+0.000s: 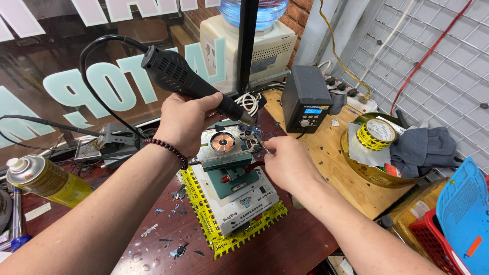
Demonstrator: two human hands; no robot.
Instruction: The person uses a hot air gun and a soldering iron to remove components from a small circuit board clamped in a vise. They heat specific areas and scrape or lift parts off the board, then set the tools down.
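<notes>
Over a cluttered workbench, left hand point(186, 122) clamped round a black hot-air gun point(191, 84), nozzle aimed at a phone board point(235, 140) on a green fixture point(232, 175), right hand point(288, 163) pinching tweezers point(264, 147) beside the board, spray can point(46, 181) far left.

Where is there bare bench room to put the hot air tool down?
Bare wood lies between the control box and the brass bowl. Dark bench under the right hand is open. Left, by the spray can, it is crowded.

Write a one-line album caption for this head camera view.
Left hand aims a black hot-air gun at a clamped circuit board while the right hand works it with tweezers.
</notes>
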